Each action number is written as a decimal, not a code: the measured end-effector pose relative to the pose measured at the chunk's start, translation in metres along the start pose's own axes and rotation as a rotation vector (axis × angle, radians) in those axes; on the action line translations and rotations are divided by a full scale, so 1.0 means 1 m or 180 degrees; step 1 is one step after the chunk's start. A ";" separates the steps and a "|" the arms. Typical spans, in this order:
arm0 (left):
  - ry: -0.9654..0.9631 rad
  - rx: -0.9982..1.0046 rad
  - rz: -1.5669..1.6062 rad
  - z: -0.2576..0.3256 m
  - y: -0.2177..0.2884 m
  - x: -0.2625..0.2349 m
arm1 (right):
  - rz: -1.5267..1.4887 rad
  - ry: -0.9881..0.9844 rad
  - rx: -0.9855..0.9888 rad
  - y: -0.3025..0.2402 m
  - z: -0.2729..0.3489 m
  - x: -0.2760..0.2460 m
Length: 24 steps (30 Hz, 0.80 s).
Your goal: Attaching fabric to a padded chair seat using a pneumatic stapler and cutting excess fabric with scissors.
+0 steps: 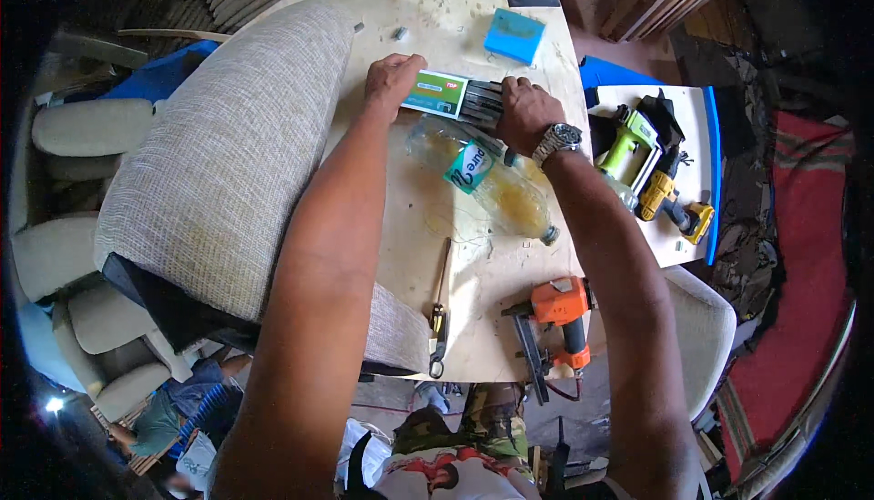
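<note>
My left hand (pixel 393 81) grips the left end of a small green and white box (pixel 435 94), fingers closed around it. Grey staple strips (pixel 482 101) stick out of the box's right end. My right hand (pixel 530 116), with a watch on the wrist, is closed on the outer end of these strips. Just below both hands a clear plastic bottle (pixel 510 198) with a green label lies on its side on the wooden table (pixel 410 218), yellowish matter inside it. A blue box (pixel 514 35) sits beyond my right hand.
A grey upholstered cushion piece (pixel 228 145) fills the table's left side. Near the front edge lie an orange staple gun (pixel 560 313) and a screwdriver-like tool (pixel 439 327). A green power tool (pixel 630 149) and a yellow drill (pixel 660 192) rest at right. Another person (pixel 173 418) is at lower left.
</note>
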<state>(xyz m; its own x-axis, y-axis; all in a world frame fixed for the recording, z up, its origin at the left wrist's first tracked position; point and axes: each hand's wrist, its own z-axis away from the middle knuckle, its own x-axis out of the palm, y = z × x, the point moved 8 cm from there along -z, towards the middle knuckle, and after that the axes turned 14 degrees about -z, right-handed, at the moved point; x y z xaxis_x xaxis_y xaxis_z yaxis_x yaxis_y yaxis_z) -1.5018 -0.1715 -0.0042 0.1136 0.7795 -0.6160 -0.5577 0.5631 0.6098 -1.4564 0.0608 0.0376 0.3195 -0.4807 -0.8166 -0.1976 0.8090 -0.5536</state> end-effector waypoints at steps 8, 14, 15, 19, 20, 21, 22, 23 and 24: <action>-0.0562 -0.0788 0.1276 0.059 0.038 0.009 | 0.1341 0.0343 -0.0752 -0.056 0.015 -0.106; -0.1732 -0.0253 0.3335 0.143 0.093 0.041 | 0.2573 -0.0198 -0.0919 -0.179 0.068 -0.232; -0.1736 -0.0354 0.3503 0.176 0.109 0.045 | 0.2727 -0.0092 -0.0949 -0.188 0.080 -0.245; -0.1979 -0.0533 0.4295 0.259 0.119 0.020 | 0.2387 -0.0058 -0.0882 -0.254 0.108 -0.269; -0.2115 -0.0399 0.4615 0.278 0.116 0.006 | 0.2482 0.0112 -0.1178 -0.279 0.121 -0.268; -0.1796 -0.0650 0.4607 0.297 0.098 -0.012 | 0.2789 -0.0297 -0.1635 -0.305 0.137 -0.260; -0.1826 -0.0472 0.4822 0.309 0.073 -0.028 | 0.2676 -0.0873 -0.1502 -0.330 0.144 -0.248; -0.2237 0.0749 0.4982 0.333 0.091 -0.021 | 0.3125 -0.1130 -0.1645 -0.337 0.173 -0.258; -0.1974 0.1287 0.4658 0.342 0.080 -0.007 | 0.3096 -0.1573 -0.1401 -0.376 0.203 -0.271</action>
<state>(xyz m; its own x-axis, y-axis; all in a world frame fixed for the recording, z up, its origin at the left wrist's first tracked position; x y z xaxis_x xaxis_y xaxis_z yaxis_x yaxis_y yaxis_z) -1.2665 -0.0381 0.2193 0.0623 0.6099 0.7900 -0.2535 -0.7559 0.6036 -1.2807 -0.0443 0.5000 0.1632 0.5364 -0.8281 -0.8287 0.5299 0.1799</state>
